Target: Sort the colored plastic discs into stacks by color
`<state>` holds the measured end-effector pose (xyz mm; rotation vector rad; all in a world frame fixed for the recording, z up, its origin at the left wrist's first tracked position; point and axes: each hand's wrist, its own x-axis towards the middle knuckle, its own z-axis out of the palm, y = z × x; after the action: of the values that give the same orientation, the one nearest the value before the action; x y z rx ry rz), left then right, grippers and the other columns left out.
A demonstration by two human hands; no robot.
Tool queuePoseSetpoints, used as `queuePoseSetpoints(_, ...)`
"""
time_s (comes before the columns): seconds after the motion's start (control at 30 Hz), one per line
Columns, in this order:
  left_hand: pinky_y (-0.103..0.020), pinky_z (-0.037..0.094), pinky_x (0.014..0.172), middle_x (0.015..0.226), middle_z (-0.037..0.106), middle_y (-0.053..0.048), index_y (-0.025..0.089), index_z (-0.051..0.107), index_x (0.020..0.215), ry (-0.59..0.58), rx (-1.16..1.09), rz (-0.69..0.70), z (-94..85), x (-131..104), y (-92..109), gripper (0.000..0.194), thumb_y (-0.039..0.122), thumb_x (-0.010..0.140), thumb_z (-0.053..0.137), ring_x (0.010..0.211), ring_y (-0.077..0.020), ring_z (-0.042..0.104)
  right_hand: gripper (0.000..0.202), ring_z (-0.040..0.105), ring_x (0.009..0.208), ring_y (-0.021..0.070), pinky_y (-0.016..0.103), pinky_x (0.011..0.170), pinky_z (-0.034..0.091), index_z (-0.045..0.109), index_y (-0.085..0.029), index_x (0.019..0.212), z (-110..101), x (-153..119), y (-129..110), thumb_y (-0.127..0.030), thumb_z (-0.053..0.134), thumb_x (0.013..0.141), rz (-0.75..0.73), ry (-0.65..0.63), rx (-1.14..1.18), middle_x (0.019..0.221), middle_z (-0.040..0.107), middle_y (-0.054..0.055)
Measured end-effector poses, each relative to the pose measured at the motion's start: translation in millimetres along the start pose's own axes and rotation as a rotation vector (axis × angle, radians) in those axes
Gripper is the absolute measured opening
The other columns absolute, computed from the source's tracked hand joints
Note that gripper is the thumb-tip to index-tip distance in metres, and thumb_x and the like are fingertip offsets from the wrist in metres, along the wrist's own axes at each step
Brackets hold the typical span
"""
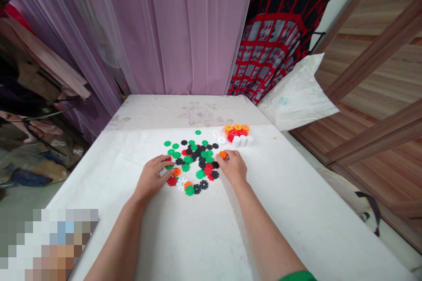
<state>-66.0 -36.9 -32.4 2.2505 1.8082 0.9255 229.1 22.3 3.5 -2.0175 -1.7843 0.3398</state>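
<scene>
Notched plastic discs lie in a loose, overlapping pile on a white-covered table (194, 228). Among them are black discs (198, 153), green discs (185, 167), red discs (208, 168) and a white disc (182, 184). At the pile's left edge, my left hand (153, 178) rests with fingers apart, its fingertips over a red disc and its thumb close to an orange disc (177, 171). My right hand (234, 167), on the pile's right side, pinches orange discs (223, 155) between thumb and fingers; how many is unclear.
Behind my right hand stand stacks of orange discs (236, 127), red discs (233, 135) and white discs (243, 141). A white bag (300, 96) hangs by the table's right edge. Purple curtains (178, 30) border the far end. A pixelated patch covers the lower left.
</scene>
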Motion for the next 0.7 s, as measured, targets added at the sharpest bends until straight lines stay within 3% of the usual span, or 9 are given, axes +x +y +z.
queuePoseSetpoints(0.43,-0.047,0.053,0.103,0.12,0.074,-0.007,0.028,0.078,0.101,0.004,-0.001,0.0,-1.7,0,1,0.032,0.048,0.088,0.057,0.113,-0.0274,0.068,0.027,0.063,0.09,0.019,0.028,0.075,0.046,0.073,-0.024,0.103,2,3,3,-0.04,0.06,0.087,-0.005,-0.003,0.003,0.103,0.065,0.005)
queuePoseSetpoints(0.6,-0.047,0.053,0.104,0.121,0.074,-0.006,0.029,0.078,0.101,0.005,-0.02,0.002,-0.5,-1,0,0.031,0.047,0.087,0.058,0.115,-0.0274,0.067,0.04,0.063,0.086,0.0189,0.031,0.079,0.05,0.069,-0.022,0.115,12,1,16,-0.043,0.06,0.082,-0.044,0.149,0.201,0.109,0.066,0.007)
queuePoseSetpoints(0.7,-0.048,0.051,0.105,0.122,0.074,-0.006,0.029,0.077,0.101,0.007,-0.026,0.004,0.9,-2,-1,0.03,0.048,0.087,0.059,0.116,-0.027,0.067,0.034,0.064,0.087,0.0183,0.032,0.082,0.052,0.071,-0.021,0.11,14,-10,15,-0.039,0.054,0.085,-0.181,0.262,0.325,0.11,0.066,0.008)
